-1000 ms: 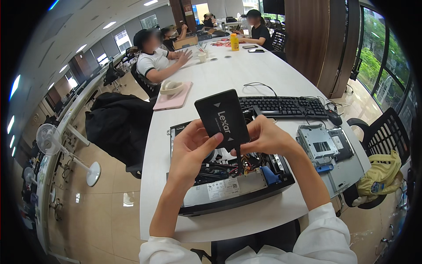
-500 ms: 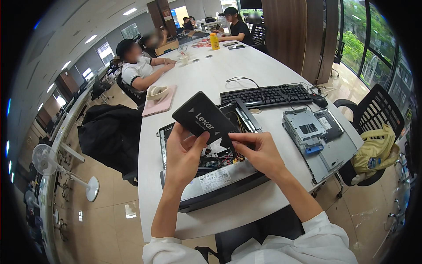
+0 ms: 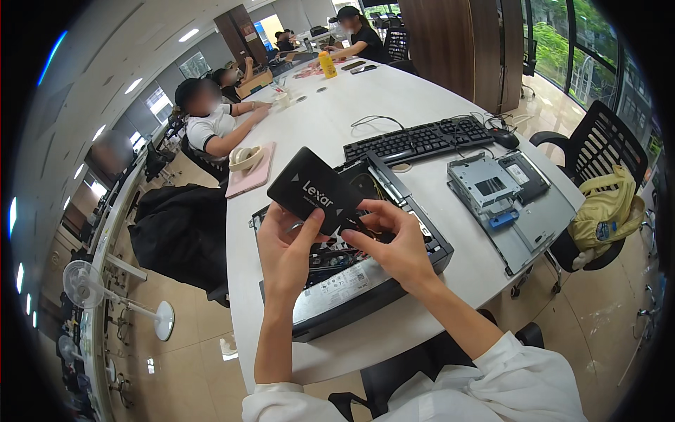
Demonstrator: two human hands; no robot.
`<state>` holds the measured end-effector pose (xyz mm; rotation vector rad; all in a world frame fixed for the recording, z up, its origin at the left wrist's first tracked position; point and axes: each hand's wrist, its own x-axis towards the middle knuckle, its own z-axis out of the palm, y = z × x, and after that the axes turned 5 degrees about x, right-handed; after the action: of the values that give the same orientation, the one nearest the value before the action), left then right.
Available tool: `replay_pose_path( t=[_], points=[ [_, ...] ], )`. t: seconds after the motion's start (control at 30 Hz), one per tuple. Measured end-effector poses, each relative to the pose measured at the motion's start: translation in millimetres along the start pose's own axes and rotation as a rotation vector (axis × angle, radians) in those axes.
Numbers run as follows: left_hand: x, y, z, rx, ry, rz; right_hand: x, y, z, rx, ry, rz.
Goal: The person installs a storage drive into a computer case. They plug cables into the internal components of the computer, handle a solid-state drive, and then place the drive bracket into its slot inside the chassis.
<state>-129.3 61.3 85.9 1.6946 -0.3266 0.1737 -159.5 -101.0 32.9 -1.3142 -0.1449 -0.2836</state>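
Observation:
A flat black solid state drive (image 3: 304, 184) is gripped in my left hand (image 3: 283, 250), thumb across its face and fingers behind. At the drive's lower right edge, my right hand (image 3: 395, 246) pinches a dark cable (image 3: 358, 224); whether its plug is seated in the drive is hidden by the fingers. Both hands hover over an opened desktop computer case (image 3: 344, 283), where wires and boards show inside.
Beyond the case lie a black keyboard (image 3: 422, 143) and a mouse (image 3: 504, 138). To the right rests a removed metal panel (image 3: 534, 225) with a drive bracket (image 3: 485, 179). Headphones (image 3: 247, 157) sit on a pink laptop-like slab (image 3: 251, 181). A person (image 3: 211, 126) sits at the left side.
My right hand has come closer to the drive, its fingers now at the drive's edge. The drive stays in my left hand. The whole view has shifted slightly.

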Motion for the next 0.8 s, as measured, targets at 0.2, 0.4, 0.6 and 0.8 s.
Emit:
replay_pose_path(
  t=[0.2,0.4,0.6,0.8],
  points=[
    [-1.4,-2.9,3.2,0.072,0.073,0.12,-0.2,8.5,8.2,0.067,0.087,0.051],
    [1.4,-6.6,1.1,0.007,0.037,0.092,2.1,9.8,8.8,0.2,0.096,0.052],
    [0.3,-4.2,1.1,0.025,0.015,0.101,0.7,12.9,6.9,0.221,0.12,0.033],
    [-0.6,-2.6,0.6,-0.016,0.015,0.101,-0.2,12.7,5.8,0.258,0.124,0.074]
  ],
)
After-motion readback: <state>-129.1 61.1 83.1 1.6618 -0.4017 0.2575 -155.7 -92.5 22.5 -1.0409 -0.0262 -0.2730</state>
